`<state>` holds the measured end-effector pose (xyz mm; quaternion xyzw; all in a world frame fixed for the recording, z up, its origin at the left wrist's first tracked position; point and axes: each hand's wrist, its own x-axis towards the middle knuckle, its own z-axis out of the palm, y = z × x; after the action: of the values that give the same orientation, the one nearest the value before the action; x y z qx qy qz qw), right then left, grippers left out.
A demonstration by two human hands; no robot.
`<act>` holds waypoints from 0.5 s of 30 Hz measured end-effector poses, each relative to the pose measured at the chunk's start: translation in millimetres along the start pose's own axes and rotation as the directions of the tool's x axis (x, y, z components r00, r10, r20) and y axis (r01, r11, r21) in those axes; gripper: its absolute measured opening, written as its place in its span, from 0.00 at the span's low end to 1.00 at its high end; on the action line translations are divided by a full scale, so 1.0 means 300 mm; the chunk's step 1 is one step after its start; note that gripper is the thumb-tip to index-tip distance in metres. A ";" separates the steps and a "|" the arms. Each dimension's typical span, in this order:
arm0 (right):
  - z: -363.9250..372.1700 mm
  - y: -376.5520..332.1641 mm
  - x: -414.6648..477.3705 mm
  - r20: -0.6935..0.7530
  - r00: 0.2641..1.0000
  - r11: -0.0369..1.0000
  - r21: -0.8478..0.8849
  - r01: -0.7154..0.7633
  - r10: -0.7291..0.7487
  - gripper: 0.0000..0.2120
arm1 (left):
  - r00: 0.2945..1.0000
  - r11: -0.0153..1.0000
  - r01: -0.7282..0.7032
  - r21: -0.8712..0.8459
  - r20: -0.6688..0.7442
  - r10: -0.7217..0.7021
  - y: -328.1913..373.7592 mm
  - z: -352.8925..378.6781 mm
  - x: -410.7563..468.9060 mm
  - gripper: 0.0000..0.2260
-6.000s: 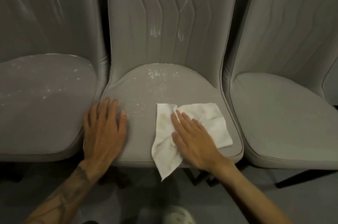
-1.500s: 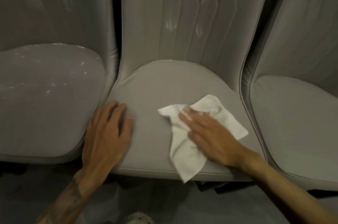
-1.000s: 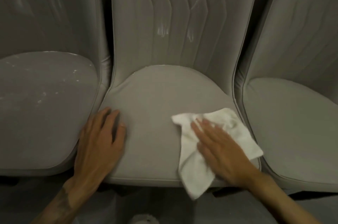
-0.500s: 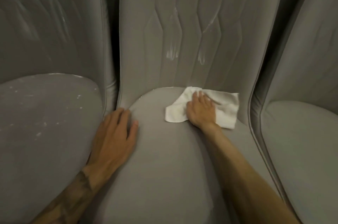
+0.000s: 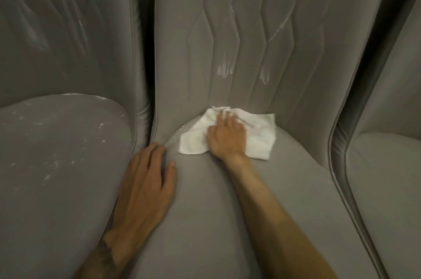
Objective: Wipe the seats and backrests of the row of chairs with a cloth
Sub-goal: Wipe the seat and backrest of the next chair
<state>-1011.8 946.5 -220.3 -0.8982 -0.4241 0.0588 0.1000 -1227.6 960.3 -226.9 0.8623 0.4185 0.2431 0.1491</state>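
Observation:
Three grey padded chairs stand side by side. On the middle chair's seat [image 5: 205, 210], at its back where it meets the backrest [image 5: 250, 39], lies a white cloth [image 5: 259, 137]. My right hand [image 5: 226, 138] presses down on the cloth, fingers curled into it. My left hand [image 5: 143, 187] lies flat with fingers apart on the left edge of the same seat, holding nothing. White streaks mark the middle backrest just above the cloth.
The left chair's seat [image 5: 57, 165] carries white specks and its backrest [image 5: 57, 28] shows faint smears. The right chair [image 5: 387, 176] looks unmarked. Dark narrow gaps separate the chairs.
My right hand has slid the cloth from the seat's front right to its back, against the backrest. My view has come closer. The left hand has stayed on the seat's left edge.

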 end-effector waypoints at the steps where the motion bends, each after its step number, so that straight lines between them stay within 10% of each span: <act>1: 0.019 -0.053 0.002 0.004 0.998 0.998 0.014 0.057 -0.057 0.31 | 1.000 1.000 0.001 -0.011 -0.006 -0.001 -0.001 0.004 0.001 0.26; 5: -0.012 0.041 -0.002 0.027 0.958 0.958 -0.020 0.288 -0.287 0.29 | 1.000 1.000 -0.022 -0.009 -0.002 0.022 -0.008 0.006 -0.006 0.25; 10: -0.053 0.074 0.006 0.026 0.989 0.989 -0.030 0.144 -0.143 0.29 | 1.000 0.999 0.005 -0.035 -0.008 -0.005 0.007 -0.010 -0.009 0.22; 15: 0.028 -0.102 -0.123 0.091 0.897 0.900 0.096 0.425 -0.433 0.27 | 0.999 0.995 0.043 -0.087 -0.022 -0.045 0.011 -0.018 -0.012 0.21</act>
<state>-1059.9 938.0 -220.6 -0.7737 -0.6140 0.1003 0.1197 -1230.4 955.8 -221.9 0.8426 0.4282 0.2680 0.1864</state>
